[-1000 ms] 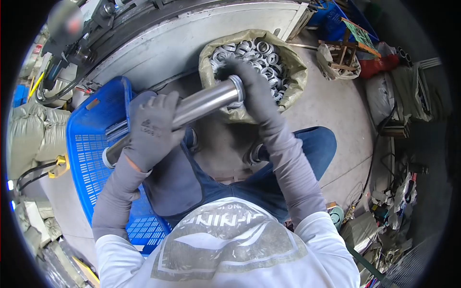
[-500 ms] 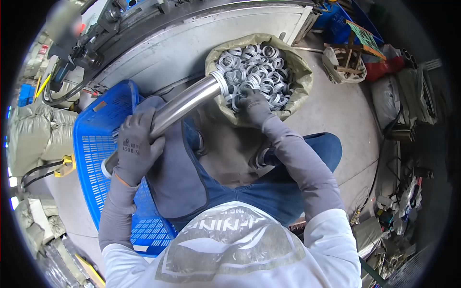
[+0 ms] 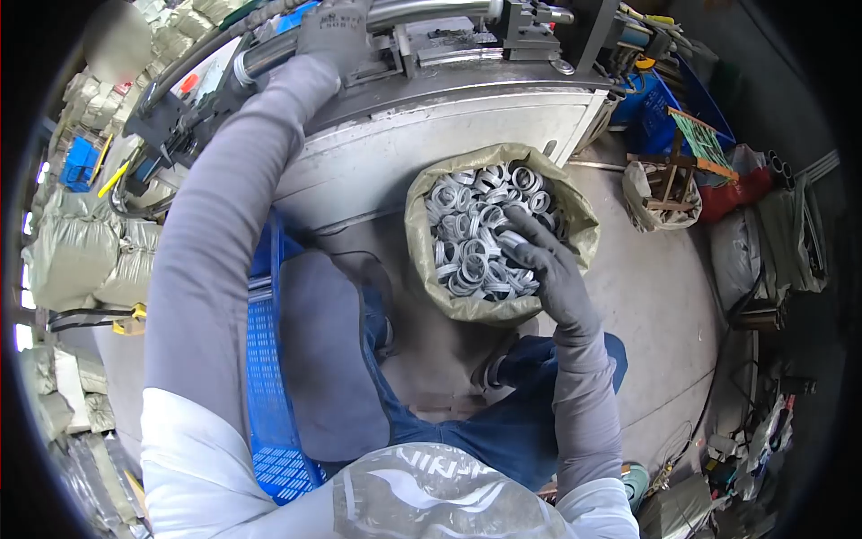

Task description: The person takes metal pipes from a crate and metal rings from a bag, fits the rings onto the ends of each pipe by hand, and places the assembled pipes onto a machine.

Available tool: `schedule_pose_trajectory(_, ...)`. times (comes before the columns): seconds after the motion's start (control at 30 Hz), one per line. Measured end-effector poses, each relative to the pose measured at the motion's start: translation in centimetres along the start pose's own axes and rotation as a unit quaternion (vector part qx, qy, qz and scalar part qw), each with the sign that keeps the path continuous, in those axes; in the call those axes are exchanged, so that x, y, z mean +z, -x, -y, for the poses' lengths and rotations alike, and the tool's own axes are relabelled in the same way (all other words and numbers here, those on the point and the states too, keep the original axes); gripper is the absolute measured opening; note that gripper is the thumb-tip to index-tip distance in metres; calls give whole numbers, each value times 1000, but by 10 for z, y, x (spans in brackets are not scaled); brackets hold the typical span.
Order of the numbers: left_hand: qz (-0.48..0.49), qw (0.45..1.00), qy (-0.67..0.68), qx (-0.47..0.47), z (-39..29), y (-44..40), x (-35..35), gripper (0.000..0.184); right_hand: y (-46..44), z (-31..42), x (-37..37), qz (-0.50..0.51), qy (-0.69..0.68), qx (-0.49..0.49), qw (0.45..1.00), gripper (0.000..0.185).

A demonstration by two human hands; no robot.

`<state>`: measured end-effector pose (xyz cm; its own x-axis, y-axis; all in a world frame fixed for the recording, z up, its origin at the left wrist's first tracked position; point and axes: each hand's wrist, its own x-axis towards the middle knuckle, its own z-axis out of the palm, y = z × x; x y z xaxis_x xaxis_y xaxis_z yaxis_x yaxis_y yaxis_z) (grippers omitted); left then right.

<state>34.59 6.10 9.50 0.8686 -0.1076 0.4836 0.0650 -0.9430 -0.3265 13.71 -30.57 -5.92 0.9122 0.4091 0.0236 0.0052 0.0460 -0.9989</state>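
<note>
My left hand (image 3: 334, 40), in a grey work glove, reaches up to the machine bench and is closed around a shiny metal tube (image 3: 431, 11). Its fingertips are partly cut off by the frame's top edge. A pale ring (image 3: 241, 68) sits around the bar to the left of that hand. My right hand (image 3: 558, 274), also gloved, is over the right side of an olive woven sack (image 3: 431, 286) full of metal rings (image 3: 473, 267). Its fingers are stretched out and apart, with the tips at the rings; whether they touch is unclear.
A long metal machine bench (image 3: 449, 79) runs along the top, with clamps and fittings on it. At my left knee stands a blue plastic basket (image 3: 268, 377) with metal tubes inside. A grey pad (image 3: 328, 359) covers my left leg. Small bags and a blue crate (image 3: 660, 117) lie at right.
My left hand has lifted the metal tube from over the basket and sack up to the machine bench. My right hand has drawn back among the rings and its fingers have spread.
</note>
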Motion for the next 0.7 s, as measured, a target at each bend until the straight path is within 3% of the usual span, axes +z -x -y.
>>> schedule_pose_trajectory(0.1,36,999,-12,-26,7,-35,22,63,-7,-1,-1,9,-28,17,999,57)
schedule_pose_trajectory(0.13,35,999,-10,-22,14,-44,35,63,-4,8,-1,-8,-68,69,995,60)
schedule_pose_trajectory(0.2,77,996,38,-11,22,-51,62,69,-3,-3,-7,-5,-102,61,993,60)
schedule_pose_trajectory(0.33,117,993,-3,8,12,-42,71,81,-6,-13,-19,-27,-22,103,994,55)
schedule_pose_trajectory(0.37,13,998,-41,47,21,-36,94,81,-7,-15,-19,-58,-70,109,990,50)
schedule_pose_trajectory(0.47,-19,998,5,59,3,33,41,72,-11,3,-5,-130,-174,144,965,37)
schedule_pose_trajectory(0.53,-143,961,182,149,20,94,24,58,-11,-16,-11,-136,-147,102,974,33)
schedule_pose_trajectory(0.6,-181,948,216,148,46,164,10,41,-8,-30,-19,-87,-46,54,994,33)
schedule_pose_trajectory(0.63,-179,949,237,101,65,202,17,30,-8,-35,-19,-63,-11,31,997,35)
schedule_pose_trajectory(0.7,-115,970,215,-2,120,285,54,32,-6,-39,-19,-5,191,-51,980,45)
